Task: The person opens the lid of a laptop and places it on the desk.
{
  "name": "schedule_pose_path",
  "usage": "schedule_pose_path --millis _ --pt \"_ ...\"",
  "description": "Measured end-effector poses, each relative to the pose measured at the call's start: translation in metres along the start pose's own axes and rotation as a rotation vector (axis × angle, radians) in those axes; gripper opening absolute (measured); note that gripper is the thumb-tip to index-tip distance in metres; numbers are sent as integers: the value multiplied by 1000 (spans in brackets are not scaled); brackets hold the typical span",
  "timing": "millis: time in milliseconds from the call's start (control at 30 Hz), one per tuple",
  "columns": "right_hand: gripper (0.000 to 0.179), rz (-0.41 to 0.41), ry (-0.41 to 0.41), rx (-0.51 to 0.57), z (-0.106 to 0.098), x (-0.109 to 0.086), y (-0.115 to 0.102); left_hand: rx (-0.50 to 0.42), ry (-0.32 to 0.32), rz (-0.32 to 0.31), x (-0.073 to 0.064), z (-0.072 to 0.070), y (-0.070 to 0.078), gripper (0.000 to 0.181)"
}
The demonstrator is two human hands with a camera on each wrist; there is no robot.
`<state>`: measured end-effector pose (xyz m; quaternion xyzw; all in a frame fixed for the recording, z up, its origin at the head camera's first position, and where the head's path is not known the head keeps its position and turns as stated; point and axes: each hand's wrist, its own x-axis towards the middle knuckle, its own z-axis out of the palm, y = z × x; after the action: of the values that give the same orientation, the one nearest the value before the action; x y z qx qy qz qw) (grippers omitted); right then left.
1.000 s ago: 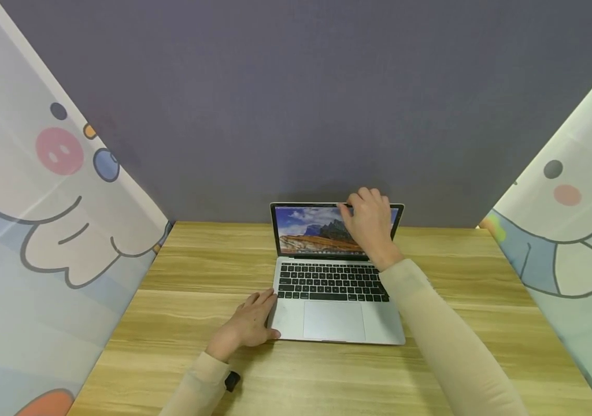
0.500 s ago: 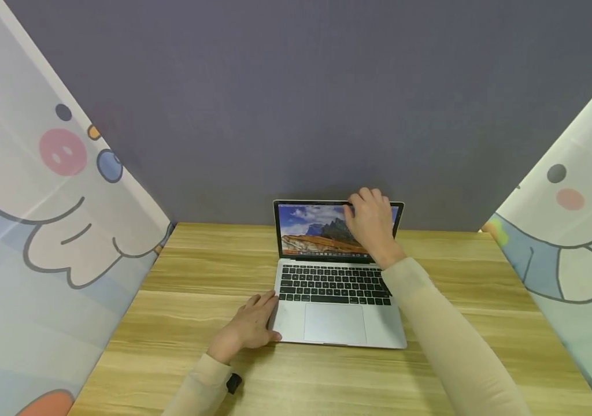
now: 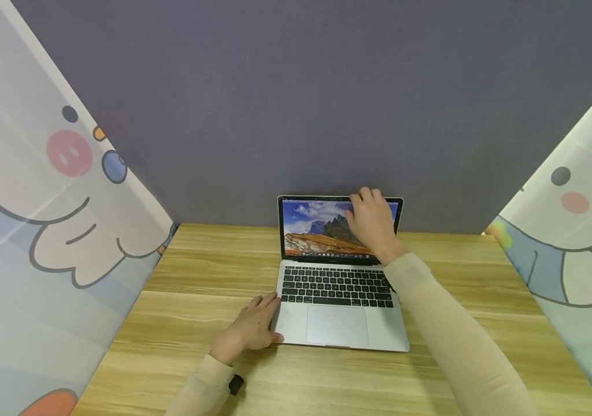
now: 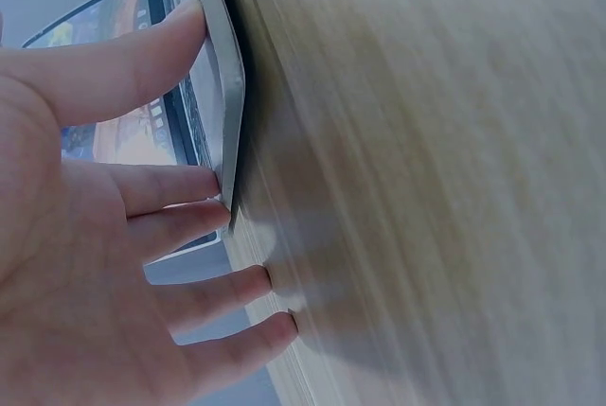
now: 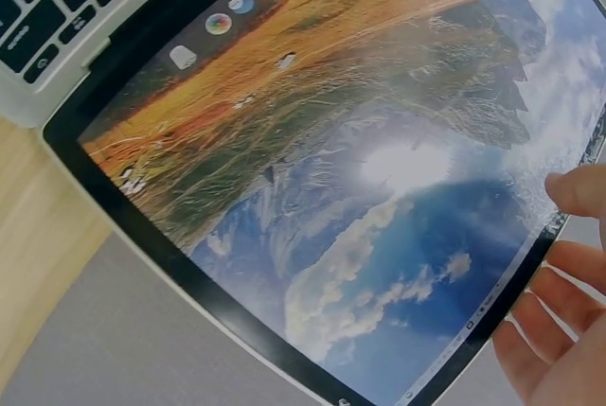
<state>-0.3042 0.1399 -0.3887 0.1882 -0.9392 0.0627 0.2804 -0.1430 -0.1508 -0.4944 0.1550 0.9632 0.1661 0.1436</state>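
An open silver laptop (image 3: 291, 320) with a black keyboard (image 3: 337, 286) lies on the wooden table. Its lit screen (image 3: 317, 225) shows a mountain picture. My right hand (image 3: 374, 222) grips the top edge of the screen, right of its middle. In the right wrist view the thumb (image 5: 576, 190) is on the display side and the other fingers are at the edge and behind it. At the laptop's left side rests my left hand (image 3: 255, 323), its fingers straight. The left wrist view has its thumb (image 4: 170, 51) over the base near the front corner, with two fingertips against the side.
The wooden table (image 3: 192, 271) reaches back to a grey panel (image 3: 223, 115) close behind the screen. Cartoon-printed sheets (image 3: 10, 260) stand on the left and right. A small black object (image 3: 236, 384) is at the left sleeve's cuff.
The screen has tilted further back with my right hand on its top edge, so more of the display faces the head view. My left hand stays at the base. The head view has shifted slightly.
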Motion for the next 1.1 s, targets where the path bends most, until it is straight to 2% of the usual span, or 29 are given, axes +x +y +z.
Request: schedule_pose_path --millis 400,733,933,1100 --pt "52 33 -171 67 -4 1 3 3 0 -1 0 0 0 84" --pt "68 63 -349 64 -3 10 6 5 2 0 -1 1 -1 84" --pt "75 88 -413 67 1 11 6 -2 5 2 -1 1 0 85" --pt "73 88 -425 68 2 10 5 3 7 -1 -1 0 -1 85"
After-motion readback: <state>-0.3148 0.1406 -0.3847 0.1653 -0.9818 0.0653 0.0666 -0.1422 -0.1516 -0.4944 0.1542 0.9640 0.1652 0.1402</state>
